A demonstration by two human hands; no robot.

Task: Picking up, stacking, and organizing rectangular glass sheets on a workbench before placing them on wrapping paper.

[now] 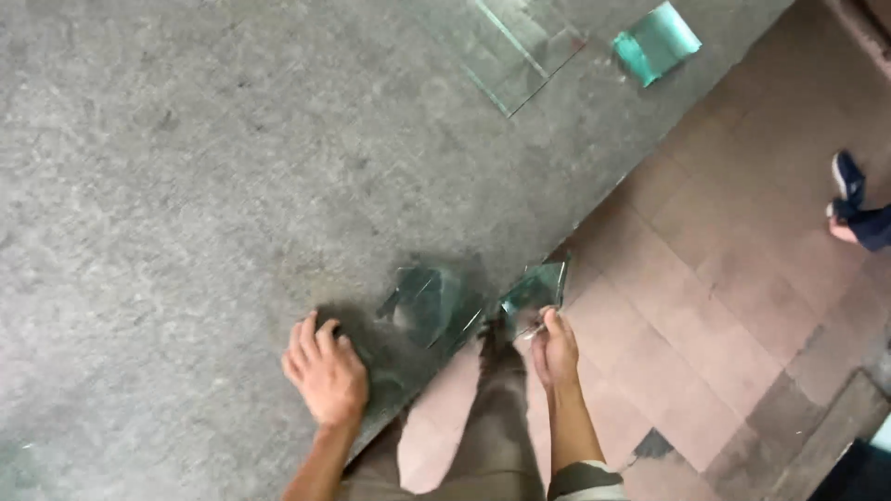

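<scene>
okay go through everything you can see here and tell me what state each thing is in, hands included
left hand: flat, palm down on the grey table, holding nothing.
right hand: pinching a small glass piece at the table edge.
glass pane: lying flat between the hands.
large glass sheet: flat at the far side.
green glass stack: resting beside it.

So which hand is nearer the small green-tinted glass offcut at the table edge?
Right. The right hand grips the small green-tinted glass offcut from below; the left hand rests flat on the grey table, well off to its left.
</scene>
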